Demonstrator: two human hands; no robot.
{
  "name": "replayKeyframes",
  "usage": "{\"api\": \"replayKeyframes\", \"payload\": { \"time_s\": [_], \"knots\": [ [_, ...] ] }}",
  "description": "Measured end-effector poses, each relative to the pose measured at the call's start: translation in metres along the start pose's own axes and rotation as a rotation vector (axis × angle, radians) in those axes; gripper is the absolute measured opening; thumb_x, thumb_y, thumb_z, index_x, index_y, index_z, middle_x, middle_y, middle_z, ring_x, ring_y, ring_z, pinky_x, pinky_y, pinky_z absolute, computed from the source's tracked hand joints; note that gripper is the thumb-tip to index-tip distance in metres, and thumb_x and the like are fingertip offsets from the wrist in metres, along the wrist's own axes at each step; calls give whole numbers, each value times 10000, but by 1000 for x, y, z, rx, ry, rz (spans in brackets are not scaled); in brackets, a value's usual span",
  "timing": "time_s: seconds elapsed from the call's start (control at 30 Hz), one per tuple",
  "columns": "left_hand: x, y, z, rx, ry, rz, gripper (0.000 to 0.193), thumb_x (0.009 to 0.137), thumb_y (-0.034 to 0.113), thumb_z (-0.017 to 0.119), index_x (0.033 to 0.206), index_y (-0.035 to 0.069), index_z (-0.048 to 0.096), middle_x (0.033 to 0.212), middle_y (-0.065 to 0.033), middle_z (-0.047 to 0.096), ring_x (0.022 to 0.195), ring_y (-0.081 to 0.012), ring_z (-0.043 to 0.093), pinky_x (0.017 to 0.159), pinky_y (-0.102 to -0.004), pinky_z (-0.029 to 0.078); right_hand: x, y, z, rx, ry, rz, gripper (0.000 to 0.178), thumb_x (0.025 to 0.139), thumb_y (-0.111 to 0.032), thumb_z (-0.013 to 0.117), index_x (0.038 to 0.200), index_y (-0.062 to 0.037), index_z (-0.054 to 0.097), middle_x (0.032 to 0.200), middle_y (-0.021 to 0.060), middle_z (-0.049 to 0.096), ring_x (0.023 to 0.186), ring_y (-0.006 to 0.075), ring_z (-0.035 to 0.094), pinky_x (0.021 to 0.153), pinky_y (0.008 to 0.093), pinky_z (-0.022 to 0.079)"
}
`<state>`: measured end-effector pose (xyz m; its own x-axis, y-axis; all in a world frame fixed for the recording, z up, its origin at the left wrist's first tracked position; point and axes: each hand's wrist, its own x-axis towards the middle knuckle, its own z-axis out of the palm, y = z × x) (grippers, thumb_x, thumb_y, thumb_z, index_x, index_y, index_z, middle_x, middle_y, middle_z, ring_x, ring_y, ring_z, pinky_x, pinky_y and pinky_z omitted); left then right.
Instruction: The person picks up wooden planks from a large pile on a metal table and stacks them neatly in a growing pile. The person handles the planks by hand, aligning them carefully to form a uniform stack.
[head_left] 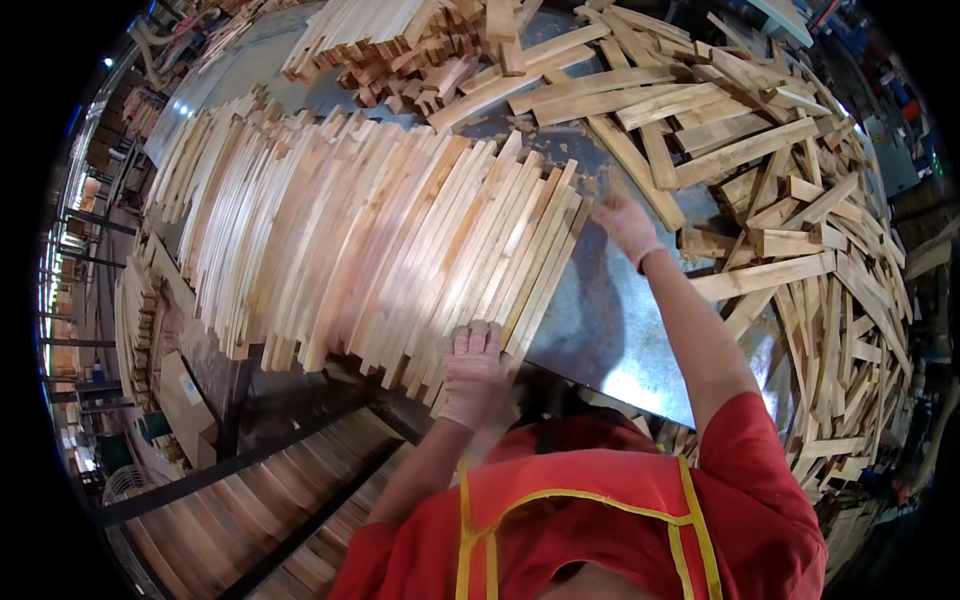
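Pale wooden strips (400,220) lie side by side in a wide row on a metal table. My left hand (472,375), in a thin pale glove, rests on the near ends of strips at the row's right side. Its fingers lie together over the wood, and the thumb is hidden. At the far end of the outermost right strip (545,285) is my right hand (625,230), also gloved. Its fingers are closed at that strip's tip, partly hidden from view.
Loose boards (740,150) lie in a jumbled heap on the right. A stack of strips (375,35) stands at the far side. Bare shiny metal table (620,330) shows beside the row. Below left, a dark-framed rack (260,500) holds more boards.
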<state>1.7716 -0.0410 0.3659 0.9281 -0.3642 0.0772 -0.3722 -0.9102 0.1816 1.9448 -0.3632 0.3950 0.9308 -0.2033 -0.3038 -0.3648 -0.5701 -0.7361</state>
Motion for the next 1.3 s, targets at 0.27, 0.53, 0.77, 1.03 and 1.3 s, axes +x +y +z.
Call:
{"api": "replayKeyframes", "payload": {
  "time_s": [0.27, 0.53, 0.77, 1.03, 1.3],
  "knots": [
    [31, 9, -19, 52, -49, -16, 571, 951, 469, 659, 1359, 72, 615, 1210, -116, 657, 1127, -332, 648, 942, -498, 518, 110, -22, 14, 82, -107, -51, 716, 937, -268, 693, 1573, -47, 449, 1188, 208, 736, 1026, 318, 716, 897, 403, 553],
    [66, 18, -6, 24, -146, -221, 563, 941, 436, 670, 1343, 44, 633, 1112, -147, 727, 989, -348, 700, 866, -481, 529, 54, -80, -72, 402, -562, -290, 766, 923, -263, 746, 1580, 20, 472, 1458, 178, 613, 1214, 201, 626, 1050, 320, 483],
    [105, 11, -29, -243, -256, -369, 449, 971, 415, 646, 1252, 71, 714, 1095, -212, 742, 1037, -398, 718, 917, -504, 563, 16, 20, -74, 197, -298, -380, 848, 896, -326, 788, 1599, -8, 435, 1566, 188, 541, 1489, 304, 477, 1223, 400, 381],
    [99, -152, -63, 310, 76, -220, 636, 933, 364, 682, 1499, 105, 549, 1414, -157, 605, 1319, -329, 577, 1128, -484, 462, -118, 81, -16, -1085, -446, -381, 811, 839, -448, 789, 1527, -104, 531, 1324, 145, 679, 1255, 383, 616, 1081, 471, 451],
    [31, -202, -29, 288, 255, -187, 686, 905, 374, 756, 1498, 98, 551, 1468, -165, 577, 1349, -382, 537, 1140, -509, 411, -153, 23, -54, -171, -39, -432, 913, 796, -143, 832, 1618, -61, 442, 1365, 197, 652, 1205, 343, 657, 1078, 395, 510]
  ]
}}
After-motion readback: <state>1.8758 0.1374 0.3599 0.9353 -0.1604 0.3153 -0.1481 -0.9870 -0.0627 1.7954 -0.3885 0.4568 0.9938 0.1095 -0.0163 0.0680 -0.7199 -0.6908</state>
